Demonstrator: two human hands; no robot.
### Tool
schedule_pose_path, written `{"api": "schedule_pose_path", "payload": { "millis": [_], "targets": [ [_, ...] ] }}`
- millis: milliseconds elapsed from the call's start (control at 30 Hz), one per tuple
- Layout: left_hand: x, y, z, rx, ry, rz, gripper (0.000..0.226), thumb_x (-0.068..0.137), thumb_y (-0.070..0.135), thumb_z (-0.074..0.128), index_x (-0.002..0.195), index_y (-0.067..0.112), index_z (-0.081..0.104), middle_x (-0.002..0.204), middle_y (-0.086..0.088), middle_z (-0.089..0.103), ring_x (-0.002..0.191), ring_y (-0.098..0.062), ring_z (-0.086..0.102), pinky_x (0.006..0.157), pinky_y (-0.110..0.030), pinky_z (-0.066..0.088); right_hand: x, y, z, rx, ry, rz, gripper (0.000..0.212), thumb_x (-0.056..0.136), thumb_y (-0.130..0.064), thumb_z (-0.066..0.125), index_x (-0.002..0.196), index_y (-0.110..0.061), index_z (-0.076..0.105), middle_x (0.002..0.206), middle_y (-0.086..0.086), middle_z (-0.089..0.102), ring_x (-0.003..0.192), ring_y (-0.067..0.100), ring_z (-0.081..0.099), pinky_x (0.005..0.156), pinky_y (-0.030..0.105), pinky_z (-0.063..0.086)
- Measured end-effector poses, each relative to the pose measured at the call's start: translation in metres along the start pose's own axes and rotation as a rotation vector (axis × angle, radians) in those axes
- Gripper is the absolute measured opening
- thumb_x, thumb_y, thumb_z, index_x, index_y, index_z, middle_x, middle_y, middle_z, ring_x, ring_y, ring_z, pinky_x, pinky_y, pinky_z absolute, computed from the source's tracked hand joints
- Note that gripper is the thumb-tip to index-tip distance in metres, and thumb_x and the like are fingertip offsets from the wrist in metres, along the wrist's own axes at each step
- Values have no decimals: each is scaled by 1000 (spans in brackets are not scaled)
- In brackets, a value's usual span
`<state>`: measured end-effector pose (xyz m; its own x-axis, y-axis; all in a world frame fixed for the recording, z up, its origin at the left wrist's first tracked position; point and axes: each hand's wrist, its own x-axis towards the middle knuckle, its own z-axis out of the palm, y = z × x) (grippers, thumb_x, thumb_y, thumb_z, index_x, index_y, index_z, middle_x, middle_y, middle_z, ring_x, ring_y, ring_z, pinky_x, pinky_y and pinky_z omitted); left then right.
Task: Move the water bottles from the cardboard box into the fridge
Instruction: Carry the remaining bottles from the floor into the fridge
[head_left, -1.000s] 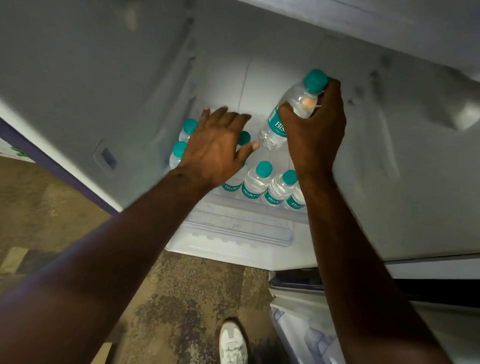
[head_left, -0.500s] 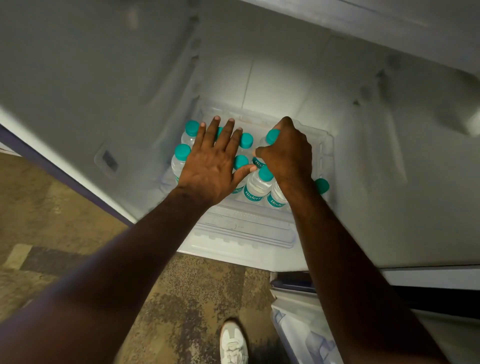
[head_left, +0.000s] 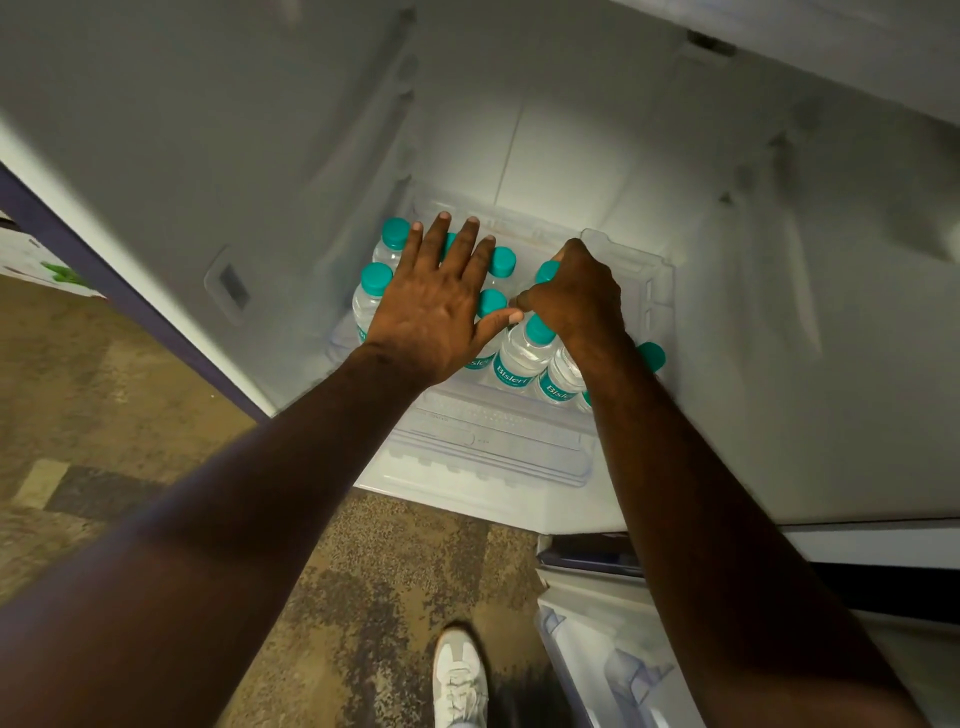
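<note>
Several clear water bottles with teal caps (head_left: 521, 358) stand packed in a clear tray (head_left: 649, 280) on the floor of the open fridge (head_left: 753, 338). My left hand (head_left: 441, 306) lies flat with straight fingers across the caps of the left bottles. My right hand (head_left: 579, 299) curls around the neck of one bottle (head_left: 546, 271) in the back row, its body hidden by the hand. The cardboard box is out of view.
The fridge's left wall (head_left: 208, 171) has a small vent. The open door's shelf (head_left: 623, 675) sits at lower right. A white shoe (head_left: 460, 675) stands on the mottled floor (head_left: 130, 389) below the fridge opening.
My right hand has brought the held bottle down from mid-air into the tray's back row. My left hand has spread flatter over the left caps.
</note>
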<state>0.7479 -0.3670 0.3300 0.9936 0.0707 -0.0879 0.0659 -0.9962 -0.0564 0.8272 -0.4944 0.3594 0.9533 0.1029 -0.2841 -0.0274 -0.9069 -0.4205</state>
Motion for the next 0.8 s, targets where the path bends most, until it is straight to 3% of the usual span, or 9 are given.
{"api": "schedule_pose_path", "payload": {
  "millis": [133,400,533,700,800],
  "targets": [
    [1,-1,-3,-14,-14,9,98,80,76,-9,161,21,-6,169,-6,-10,155,-32,-11,126,-52,-6,4,-1,-3,-10,-24,18,52,91,-44,71,128,-15,49,125,5,62,90,15,50,82,25,40],
    [-7,-1,-10,-58,-36,-2,97,79,74,-7,161,22,-6,169,-6,-10,156,-29,-10,126,-50,-6,-9,1,-4,19,-29,-13,48,95,-45,63,131,-15,49,126,4,62,91,15,51,81,26,40],
    [-20,-1,-17,-125,-4,-29,94,82,72,-3,161,21,-2,170,-6,-6,156,-28,-7,126,-46,-7,-21,1,-5,78,-19,-51,55,96,-41,63,141,-16,42,138,5,57,115,23,58,89,27,44],
    [-42,-7,-17,-219,56,-61,91,86,71,2,162,20,2,170,-6,-4,157,-27,-7,126,-43,-6,-34,-9,-2,110,113,-138,64,95,-39,64,149,-18,35,149,7,47,134,27,49,108,37,44],
    [-59,-11,-10,-250,87,-76,90,88,72,3,161,20,-2,170,-5,-7,156,-25,-9,127,-43,-6,-47,-14,2,68,233,-216,67,98,-41,59,154,-20,30,159,5,35,145,26,36,118,40,34]
  ]
}}
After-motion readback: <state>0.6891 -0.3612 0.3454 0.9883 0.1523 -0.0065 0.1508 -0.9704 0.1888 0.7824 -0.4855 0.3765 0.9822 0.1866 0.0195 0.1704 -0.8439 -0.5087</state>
